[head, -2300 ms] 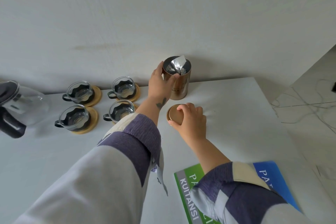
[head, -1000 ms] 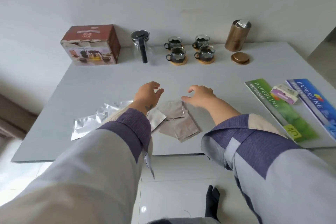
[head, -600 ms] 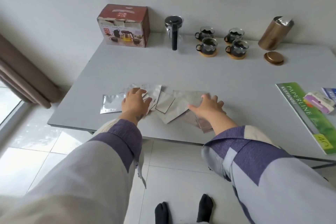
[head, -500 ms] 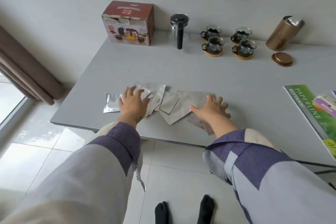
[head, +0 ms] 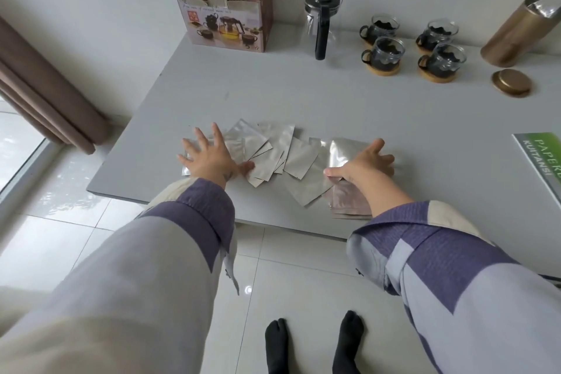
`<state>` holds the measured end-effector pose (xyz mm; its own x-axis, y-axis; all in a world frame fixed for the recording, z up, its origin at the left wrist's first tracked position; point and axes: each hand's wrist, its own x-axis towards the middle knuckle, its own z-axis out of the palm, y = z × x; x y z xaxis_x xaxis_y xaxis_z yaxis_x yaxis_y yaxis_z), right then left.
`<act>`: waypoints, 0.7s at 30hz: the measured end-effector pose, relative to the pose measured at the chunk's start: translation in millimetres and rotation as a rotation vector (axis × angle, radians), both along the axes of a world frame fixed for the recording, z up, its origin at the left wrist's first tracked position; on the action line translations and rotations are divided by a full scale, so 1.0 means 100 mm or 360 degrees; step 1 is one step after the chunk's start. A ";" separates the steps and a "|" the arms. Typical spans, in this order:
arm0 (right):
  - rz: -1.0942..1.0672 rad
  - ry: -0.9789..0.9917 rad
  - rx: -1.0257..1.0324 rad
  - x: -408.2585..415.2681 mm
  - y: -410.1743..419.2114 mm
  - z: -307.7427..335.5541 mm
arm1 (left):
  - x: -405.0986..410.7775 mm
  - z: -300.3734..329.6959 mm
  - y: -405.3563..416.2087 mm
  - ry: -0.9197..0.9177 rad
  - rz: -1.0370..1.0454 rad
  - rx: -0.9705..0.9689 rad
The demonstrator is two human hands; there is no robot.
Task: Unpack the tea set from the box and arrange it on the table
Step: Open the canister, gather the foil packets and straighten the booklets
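Several silver foil sachets (head: 274, 155) lie spread near the front edge of the grey table (head: 364, 109). My left hand (head: 209, 158) presses flat on the left end of the spread, fingers splayed. My right hand (head: 362, 165) presses flat on the right end, over a small stack of sachets. At the back stand the red tea-set box (head: 224, 6), a glass teapot (head: 321, 24) with a black handle, and several glass cups (head: 384, 50) on wooden coasters. A bronze tin (head: 516, 33) stands open at the far right, its lid (head: 511, 82) lying in front of it.
A green booklet (head: 543, 161) lies at the table's right edge. A brown curtain (head: 39, 85) hangs at the left beside a window. White floor tiles and my black-socked feet (head: 312, 343) show below the table's front edge.
My hands left the tin and its lid and came down flat on the sachets. They have since slid apart, spreading the sachets wider along the table's front.
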<state>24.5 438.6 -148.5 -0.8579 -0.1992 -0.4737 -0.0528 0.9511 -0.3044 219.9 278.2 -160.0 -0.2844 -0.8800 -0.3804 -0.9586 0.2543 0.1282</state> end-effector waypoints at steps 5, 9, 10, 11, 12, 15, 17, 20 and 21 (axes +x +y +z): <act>-0.0013 -0.0067 -0.0009 -0.01 -0.01 0.01 | -0.06 0.07 -0.08 -0.0007 -0.0062 0.0000; -0.0050 -0.0043 0.0052 0.05 0.03 0.04 | -0.19 0.09 0.04 -0.0043 -0.0189 0.0036; -0.0045 0.0009 0.0060 0.07 0.04 0.05 | -0.23 0.09 0.10 -0.0038 -0.0203 0.0026; -0.0032 0.0057 0.0056 0.09 0.06 0.06 | -0.28 0.08 0.15 -0.0019 -0.0213 0.0009; -0.0017 0.0090 0.0045 0.10 0.07 0.05 | -0.33 0.07 0.20 0.0004 -0.0228 -0.0010; -0.0024 0.0077 -0.0074 0.10 0.08 0.04 | -0.46 0.05 0.33 0.0054 -0.0322 -0.0054; -0.0088 0.0013 -0.0246 0.10 0.08 0.02 | -0.54 0.05 0.38 0.0079 -0.0371 -0.0035; -0.0115 -0.0056 -0.0428 0.09 0.13 0.01 | -0.62 0.06 0.45 0.0195 -0.0323 0.0069; -0.0105 -0.0077 -0.0488 0.07 0.15 0.02 | -0.65 0.07 0.46 0.0259 -0.0289 0.0103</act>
<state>31.9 453.3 -147.0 -0.8516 -0.2837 -0.4407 0.0277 0.8153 -0.5783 155.3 324.2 -153.1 -0.4978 -0.7841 -0.3707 -0.8633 0.4069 0.2987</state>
